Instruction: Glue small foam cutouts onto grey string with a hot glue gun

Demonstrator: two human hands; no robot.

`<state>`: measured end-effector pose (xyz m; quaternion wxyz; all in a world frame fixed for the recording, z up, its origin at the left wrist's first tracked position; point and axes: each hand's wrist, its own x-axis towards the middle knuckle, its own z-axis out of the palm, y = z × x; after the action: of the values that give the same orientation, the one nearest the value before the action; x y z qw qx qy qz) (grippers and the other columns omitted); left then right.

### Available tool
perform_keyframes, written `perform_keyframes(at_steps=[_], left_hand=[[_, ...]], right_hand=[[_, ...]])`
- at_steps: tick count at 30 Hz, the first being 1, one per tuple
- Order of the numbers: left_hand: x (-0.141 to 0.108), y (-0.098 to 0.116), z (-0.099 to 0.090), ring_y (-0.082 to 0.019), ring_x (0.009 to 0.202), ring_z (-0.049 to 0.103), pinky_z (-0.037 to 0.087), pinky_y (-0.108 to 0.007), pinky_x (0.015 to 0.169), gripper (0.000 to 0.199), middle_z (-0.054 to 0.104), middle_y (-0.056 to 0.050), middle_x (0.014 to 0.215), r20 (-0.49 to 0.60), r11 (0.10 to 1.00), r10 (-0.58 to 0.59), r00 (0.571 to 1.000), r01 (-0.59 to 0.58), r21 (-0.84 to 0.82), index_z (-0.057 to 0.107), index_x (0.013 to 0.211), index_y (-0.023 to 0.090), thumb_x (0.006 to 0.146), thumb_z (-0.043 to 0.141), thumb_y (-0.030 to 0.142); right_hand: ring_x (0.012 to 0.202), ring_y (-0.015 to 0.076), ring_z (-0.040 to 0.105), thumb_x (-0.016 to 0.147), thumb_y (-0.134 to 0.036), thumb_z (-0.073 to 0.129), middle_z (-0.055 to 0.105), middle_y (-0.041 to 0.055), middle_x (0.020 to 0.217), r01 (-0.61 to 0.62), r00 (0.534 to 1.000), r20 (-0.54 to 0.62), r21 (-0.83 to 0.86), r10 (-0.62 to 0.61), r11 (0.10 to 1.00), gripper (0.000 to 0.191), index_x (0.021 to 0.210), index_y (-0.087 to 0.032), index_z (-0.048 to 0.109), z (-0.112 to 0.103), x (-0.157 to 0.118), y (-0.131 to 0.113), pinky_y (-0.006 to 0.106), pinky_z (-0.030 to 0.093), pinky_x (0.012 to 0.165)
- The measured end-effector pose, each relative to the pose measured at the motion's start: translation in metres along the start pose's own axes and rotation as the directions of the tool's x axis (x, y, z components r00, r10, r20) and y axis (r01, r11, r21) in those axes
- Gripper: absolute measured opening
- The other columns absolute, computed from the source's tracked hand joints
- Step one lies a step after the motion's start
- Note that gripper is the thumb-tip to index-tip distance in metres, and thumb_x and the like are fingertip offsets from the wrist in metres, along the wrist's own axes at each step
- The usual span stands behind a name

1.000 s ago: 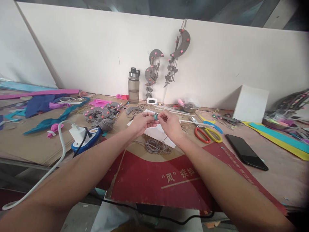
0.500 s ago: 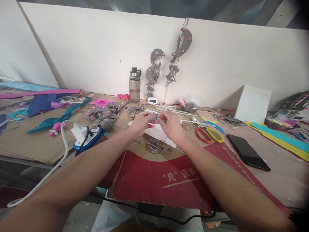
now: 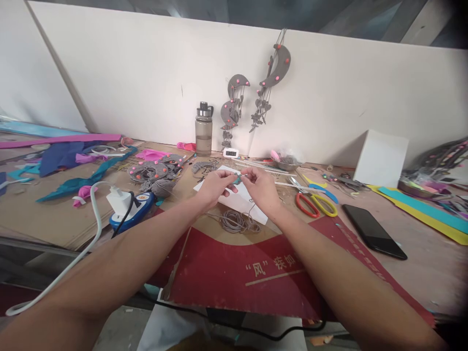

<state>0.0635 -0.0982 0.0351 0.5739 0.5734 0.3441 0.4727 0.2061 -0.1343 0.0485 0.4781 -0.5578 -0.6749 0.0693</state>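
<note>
Above a white sheet (image 3: pixel 252 208), my left hand (image 3: pixel 218 184) pinches a small green piece (image 3: pixel 237 179) between thumb and fingertips. The kind of piece is too small to make out. My right hand (image 3: pixel 260 187) is closed at the right side of the same piece, thumb and forefinger together by it. Something thin and pale shows at those right fingertips. Below the hands lies a loose coil of grey cord (image 3: pixel 234 222), one strand rising toward my right hand.
Right of my hands are scissors (image 3: pixel 316 204) with red and yellow handles and a phone (image 3: pixel 373 231). To the left sit a blue power strip (image 3: pixel 133 214) with a charger and grey yarn pieces (image 3: pixel 157 170). Behind stand a water bottle (image 3: pixel 204 131) and a small clock (image 3: pixel 230 153).
The green piece has shifted slightly right and been turned between my fingers. My left fingers have spread a little below it, and a thin pale bit now shows at the right fingertips.
</note>
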Motion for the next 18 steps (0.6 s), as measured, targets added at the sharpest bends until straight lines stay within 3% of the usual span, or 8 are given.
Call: perform_keyframes(at_steps=[8, 13, 18], left_hand=[[-0.003, 0.014, -0.005, -0.010, 0.057, 0.061, 0.035, -0.018, 0.041, 0.014, 0.060, -0.003, 0.073, 0.134, 0.998, -0.063, 0.989, 0.065, -0.005, 0.062, 0.077, 0.011, 0.070, 0.066, 0.023], [-0.004, 0.019, -0.006, -0.013, 0.059, 0.065, 0.034, -0.018, 0.039, 0.016, 0.066, -0.007, 0.079, 0.096, 0.984, -0.053, 0.994, 0.036, 0.175, 0.064, 0.081, 0.011, 0.071, 0.066, 0.023], [-0.002, 0.016, -0.006, -0.014, 0.053, 0.064, 0.033, -0.019, 0.038, 0.011, 0.066, -0.007, 0.069, 0.074, 0.966, 0.010, 0.997, -0.028, 0.255, 0.064, 0.073, 0.012, 0.070, 0.069, 0.022]], right_hand=[[0.060, 0.0112, 0.049, 0.076, -0.023, 0.052, 0.058, -0.0019, 0.064, -0.062, 0.996, 0.064, -0.005, 0.062, 0.998, 0.013, 0.076, -0.017, 0.064, -0.004, 0.002, 0.001, 0.025, 0.036, 0.060], [0.059, 0.0112, 0.047, 0.075, -0.023, 0.051, 0.056, -0.0019, 0.062, -0.043, 0.994, 0.095, -0.045, 0.047, 0.998, 0.013, 0.073, -0.017, 0.063, -0.004, 0.002, -0.001, 0.025, 0.035, 0.060], [0.063, 0.0126, 0.049, 0.075, -0.019, 0.051, 0.057, 0.0000, 0.067, 0.034, 0.996, 0.082, -0.094, -0.026, 0.995, 0.009, 0.075, -0.017, 0.060, -0.001, 0.001, -0.003, 0.026, 0.037, 0.064]])
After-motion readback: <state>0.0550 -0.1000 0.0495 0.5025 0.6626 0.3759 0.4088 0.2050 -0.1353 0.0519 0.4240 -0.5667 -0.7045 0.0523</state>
